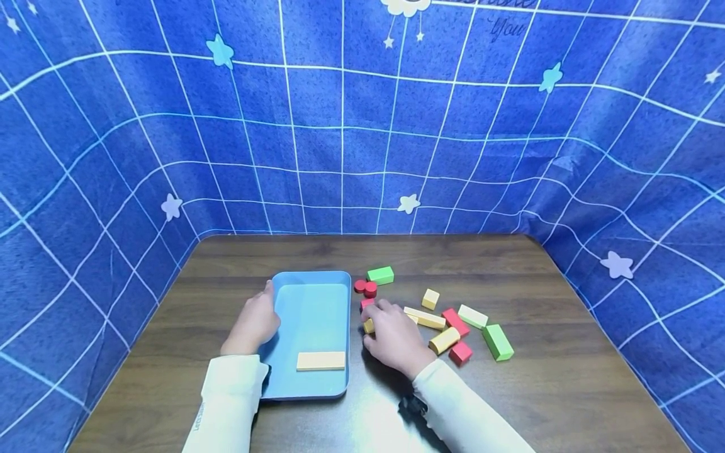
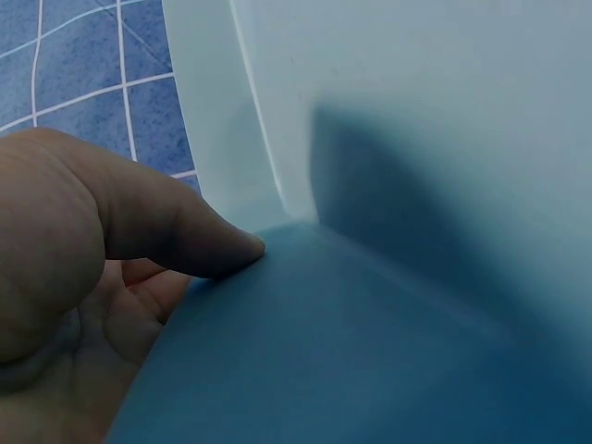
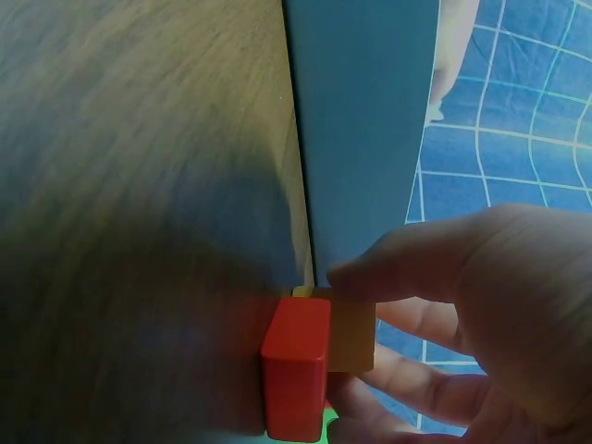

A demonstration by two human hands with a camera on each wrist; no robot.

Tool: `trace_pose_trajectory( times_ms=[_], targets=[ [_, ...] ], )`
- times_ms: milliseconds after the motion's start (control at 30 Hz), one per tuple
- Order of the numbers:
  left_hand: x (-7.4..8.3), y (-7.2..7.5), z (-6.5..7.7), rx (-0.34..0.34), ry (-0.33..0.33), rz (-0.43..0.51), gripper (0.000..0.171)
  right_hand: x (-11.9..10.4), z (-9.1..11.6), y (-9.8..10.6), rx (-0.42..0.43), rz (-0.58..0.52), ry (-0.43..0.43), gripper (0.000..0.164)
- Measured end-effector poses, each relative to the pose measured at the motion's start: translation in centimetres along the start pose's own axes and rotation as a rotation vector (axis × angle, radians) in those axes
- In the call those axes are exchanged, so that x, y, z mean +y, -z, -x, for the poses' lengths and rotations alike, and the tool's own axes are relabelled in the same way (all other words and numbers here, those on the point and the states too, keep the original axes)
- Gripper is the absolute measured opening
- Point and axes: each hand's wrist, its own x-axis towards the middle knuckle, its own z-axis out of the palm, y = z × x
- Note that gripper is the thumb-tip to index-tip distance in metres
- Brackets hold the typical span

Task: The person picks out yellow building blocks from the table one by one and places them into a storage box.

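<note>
Head: smooth, round-cornered blue tray (image 1: 311, 318)

Blue tray (image 1: 308, 314): one. Hands (image 1: 255, 324) (image 1: 395, 336): two. Bright green blocks (image 1: 380, 275) (image 1: 498, 343): two — pale green block (image 1: 472, 316): one. Round red pieces (image 1: 360, 286) (image 1: 370, 289): two. Other red blocks (image 1: 367, 304) (image 1: 455, 322) (image 1: 460, 353): three. Pale plank (image 1: 321, 361): one. Yellow blocks (image 1: 430, 299) (image 1: 425, 318) (image 1: 444, 341) (image 1: 369, 326): at least four — partly hidden.

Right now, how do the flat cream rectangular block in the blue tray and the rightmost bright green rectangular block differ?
The cream block lies inside the blue tray; the green block lies on the brown wood-look table. The cream block runs sideways across the tray; the green one runs mostly front to back. Both are rectangular; neither is held.
</note>
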Motion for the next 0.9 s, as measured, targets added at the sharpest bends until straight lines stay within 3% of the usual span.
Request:
trace_pose_trajectory(
  times_ms=[400, 900],
  targets=[
    [-0.14, -0.02, -0.06, -0.008, 0.000, -0.004, 0.071, 0.10, -0.07, 0.05, -0.015, -0.020, -0.003, 0.030],
    [-0.25, -0.11, -0.04, -0.011, 0.002, -0.007, 0.071, -0.48, 0.11, 0.89, 0.033, -0.036, 0.018, 0.029]
  ],
)
